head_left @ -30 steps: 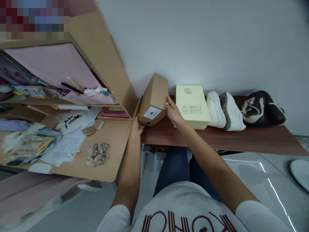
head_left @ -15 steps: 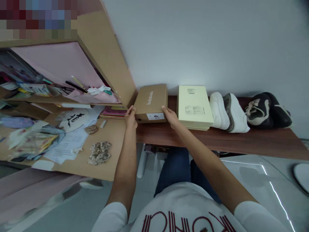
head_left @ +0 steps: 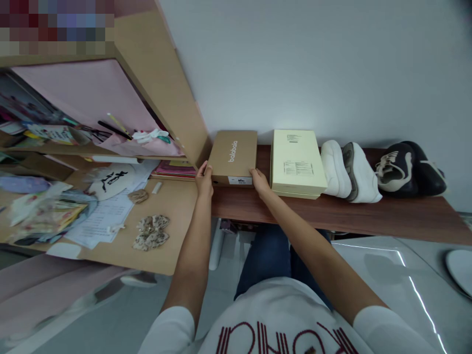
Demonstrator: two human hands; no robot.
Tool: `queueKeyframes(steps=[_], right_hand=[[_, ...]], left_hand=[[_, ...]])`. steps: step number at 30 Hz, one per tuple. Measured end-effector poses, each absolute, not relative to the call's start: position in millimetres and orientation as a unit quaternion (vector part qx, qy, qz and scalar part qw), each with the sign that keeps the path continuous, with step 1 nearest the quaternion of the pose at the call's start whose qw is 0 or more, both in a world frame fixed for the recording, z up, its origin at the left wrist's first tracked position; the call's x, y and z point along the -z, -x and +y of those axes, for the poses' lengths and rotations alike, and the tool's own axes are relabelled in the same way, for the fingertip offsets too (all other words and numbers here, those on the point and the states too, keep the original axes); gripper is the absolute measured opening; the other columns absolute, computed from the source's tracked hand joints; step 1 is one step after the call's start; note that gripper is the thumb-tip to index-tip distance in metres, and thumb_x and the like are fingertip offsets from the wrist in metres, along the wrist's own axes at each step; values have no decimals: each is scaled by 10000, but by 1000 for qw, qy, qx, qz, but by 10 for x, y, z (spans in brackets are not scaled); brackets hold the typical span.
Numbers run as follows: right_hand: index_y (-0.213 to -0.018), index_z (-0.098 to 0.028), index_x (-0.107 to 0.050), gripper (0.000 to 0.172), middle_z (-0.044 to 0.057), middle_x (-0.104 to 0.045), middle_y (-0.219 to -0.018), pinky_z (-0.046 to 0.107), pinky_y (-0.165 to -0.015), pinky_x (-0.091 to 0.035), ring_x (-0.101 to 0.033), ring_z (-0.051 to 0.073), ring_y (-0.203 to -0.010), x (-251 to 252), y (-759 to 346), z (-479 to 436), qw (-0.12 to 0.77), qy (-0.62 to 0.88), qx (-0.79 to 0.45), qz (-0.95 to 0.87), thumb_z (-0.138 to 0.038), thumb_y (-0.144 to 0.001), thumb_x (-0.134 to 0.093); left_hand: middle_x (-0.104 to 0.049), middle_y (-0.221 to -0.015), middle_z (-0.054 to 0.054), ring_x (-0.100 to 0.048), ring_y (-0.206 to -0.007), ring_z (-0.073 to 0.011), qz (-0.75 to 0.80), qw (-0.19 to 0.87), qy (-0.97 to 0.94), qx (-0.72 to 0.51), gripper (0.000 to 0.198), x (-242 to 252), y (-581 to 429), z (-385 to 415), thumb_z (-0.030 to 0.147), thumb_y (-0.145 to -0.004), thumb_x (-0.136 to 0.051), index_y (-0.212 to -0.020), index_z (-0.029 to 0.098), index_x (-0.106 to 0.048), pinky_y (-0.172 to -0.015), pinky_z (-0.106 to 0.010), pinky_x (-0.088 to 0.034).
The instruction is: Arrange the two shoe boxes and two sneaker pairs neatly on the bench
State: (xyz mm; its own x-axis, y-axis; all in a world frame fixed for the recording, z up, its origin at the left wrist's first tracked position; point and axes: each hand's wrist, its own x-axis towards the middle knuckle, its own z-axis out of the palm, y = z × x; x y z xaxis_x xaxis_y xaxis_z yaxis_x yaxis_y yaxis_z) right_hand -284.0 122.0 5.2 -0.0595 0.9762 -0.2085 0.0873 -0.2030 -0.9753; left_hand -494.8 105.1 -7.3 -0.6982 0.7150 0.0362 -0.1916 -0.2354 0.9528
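Note:
A brown cardboard shoe box (head_left: pixel 233 155) with white lettering on its lid lies flat on the dark wooden shelf (head_left: pixel 332 212), next to the wall. My left hand (head_left: pixel 204 180) grips its front left corner. At the front right corner my right hand (head_left: pixel 259 181) holds the box, beside a white label on its end face. A pale yellow box (head_left: pixel 297 161) lies just right of the brown one.
A pair of white shoes (head_left: pixel 350 170) and a pair of black shoes (head_left: pixel 409 168) stand further right on the shelf. At the left a light wooden desk (head_left: pixel 177 216) holds papers, a hair scrunchie (head_left: pixel 151 232) and cluttered cubbies. A white plate's edge (head_left: pixel 459 263) shows at the far right.
The brown box was tilted up on one edge; it has been lowered flat onto the shelf and slid back toward the wall. Both hands moved to its front corners.

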Motion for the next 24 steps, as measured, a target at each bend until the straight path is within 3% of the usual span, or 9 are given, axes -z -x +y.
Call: queueKeyframes(steps=[6, 10, 12, 18, 24], right_hand=[[-1544, -20, -392, 823, 223, -384, -1613, 463, -1264, -240, -295, 312, -1547, -317, 2800, 1125, 370, 583, -478, -544, -566, -934, -477], [-1559, -145, -411, 863, 149, -381, -1634, 508, -1289, -183, -246, 311, -1566, -570, 2448, 924, 397, 511, -399, -650, -689, -898, -516], [-1557, -206, -420, 829, 115, -391, -1634, 531, -1287, -190, -260, 307, -1562, -707, 2160, 855, 416, 489, -356, -679, -719, -909, -486], [-1495, -180, -499, 772, 155, -442, -1590, 587, -1256, -240, -307, 343, -1536, -865, 1223, 949, 441, 541, -235, -676, -697, -923, -480], [-1410, -142, -571, 678, 186, -548, -1490, 576, -1206, -350, -452, 358, -1443, -644, 686, 1152, 413, 611, -209, -642, -582, -893, -555]], left_hand=[[-655, -1369, -161, -614, -1286, -213, 628, 202, -287, -694, 433, -118, 4898, 1014, 272, -879, -697, -1286, 135, -645, -1150, -354, -422], [-559, -1459, -170, -516, -1391, -209, 643, 49, -341, -683, 470, -372, 4669, 835, 279, -920, -651, -1363, 149, -566, -1207, -352, -341], [-552, -1460, -152, -495, -1406, -211, 630, 27, -391, -671, 470, -485, 4419, 737, 294, -931, -639, -1377, 177, -553, -1221, -370, -319], [-607, -1415, -122, -549, -1349, -232, 565, 178, -514, -620, 417, -536, 3406, 601, 372, -947, -616, -1342, 239, -599, -1177, -404, -387], [-581, -1478, -139, -535, -1382, -258, 557, 345, -481, -583, 448, -287, 2932, 853, 397, -936, -629, -1345, 215, -610, -1166, -423, -409]])
